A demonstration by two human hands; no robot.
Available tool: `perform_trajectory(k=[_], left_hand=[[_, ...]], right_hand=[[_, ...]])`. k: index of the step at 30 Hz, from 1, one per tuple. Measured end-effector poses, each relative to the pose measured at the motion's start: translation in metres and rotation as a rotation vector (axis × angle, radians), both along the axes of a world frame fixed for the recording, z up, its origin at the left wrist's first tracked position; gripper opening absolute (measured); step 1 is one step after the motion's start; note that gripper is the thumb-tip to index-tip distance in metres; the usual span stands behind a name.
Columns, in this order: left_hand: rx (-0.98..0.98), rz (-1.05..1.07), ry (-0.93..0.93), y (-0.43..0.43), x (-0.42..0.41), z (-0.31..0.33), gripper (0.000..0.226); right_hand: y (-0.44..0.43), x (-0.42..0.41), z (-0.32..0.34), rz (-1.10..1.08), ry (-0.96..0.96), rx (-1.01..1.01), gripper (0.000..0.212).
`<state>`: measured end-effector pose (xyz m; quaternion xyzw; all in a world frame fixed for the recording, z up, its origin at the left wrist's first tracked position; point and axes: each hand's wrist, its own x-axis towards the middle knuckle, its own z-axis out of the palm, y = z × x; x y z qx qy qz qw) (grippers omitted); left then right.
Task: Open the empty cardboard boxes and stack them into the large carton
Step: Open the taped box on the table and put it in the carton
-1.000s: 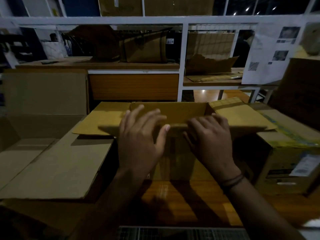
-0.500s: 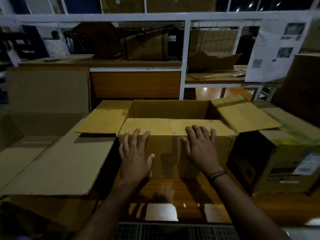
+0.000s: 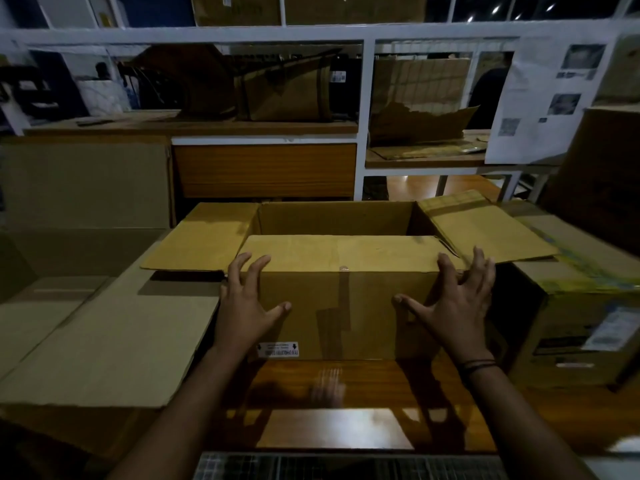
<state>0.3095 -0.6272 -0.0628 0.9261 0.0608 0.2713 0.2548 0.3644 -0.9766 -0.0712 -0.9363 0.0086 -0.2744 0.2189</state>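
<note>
An open cardboard box (image 3: 343,306) stands on the wooden table (image 3: 346,382) right in front of me. Its side flaps are spread outward and its near flap lies flat over the opening. My left hand (image 3: 246,306) rests at the box's front left corner, fingers spread and thumb on the front face. At the front right corner my right hand (image 3: 457,306) is also spread, with its fingers reaching past the right edge. The large carton (image 3: 52,258) sits open to the left, with a wide flap (image 3: 114,344) lying toward me.
A closed, labelled box (image 3: 588,323) stands close on the right, and a taller carton (image 3: 602,174) rises behind it. A white shelf frame (image 3: 367,98) with cardboard pieces and a paper sheet (image 3: 543,98) closes off the back.
My hands pushed the near flap down, slid off the top onto the front face, then moved apart to the two front corners.
</note>
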Motion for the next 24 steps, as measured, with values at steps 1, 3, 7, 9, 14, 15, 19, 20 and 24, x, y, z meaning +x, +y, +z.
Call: perform_trajectory(k=[1,3,7,9,14,15,19,20,24], left_hand=[[-0.003,0.004,0.001,0.002,0.003,0.001,0.100],[-0.023,0.008,-0.005,0.002,0.005,0.002,0.102],[-0.032,0.013,-0.024,-0.001,0.007,0.000,0.105],[-0.027,0.020,-0.020,-0.002,0.007,0.000,0.106],[-0.035,0.035,-0.048,-0.003,0.007,0.000,0.103],[-0.039,0.039,-0.054,-0.004,0.007,0.000,0.102],[-0.058,0.042,-0.064,-0.003,0.009,0.000,0.098],[-0.060,0.045,-0.061,-0.003,0.010,0.000,0.098],[-0.068,0.039,-0.062,-0.001,0.011,0.000,0.096]], right_hand=[[-0.001,0.000,0.001,-0.013,-0.015,0.001,0.113],[-0.001,-0.003,0.001,-0.039,-0.027,0.016,0.114],[0.002,-0.004,-0.004,0.019,0.002,0.113,0.112],[0.002,0.000,-0.005,0.072,0.010,0.129,0.111],[-0.005,0.010,-0.003,0.189,-0.032,0.142,0.102],[-0.006,0.011,-0.003,0.195,-0.036,0.144,0.101],[-0.008,0.013,-0.003,0.223,-0.071,0.131,0.096],[-0.009,0.013,-0.003,0.229,-0.076,0.129,0.095],[-0.011,0.011,-0.002,0.237,-0.094,0.122,0.092]])
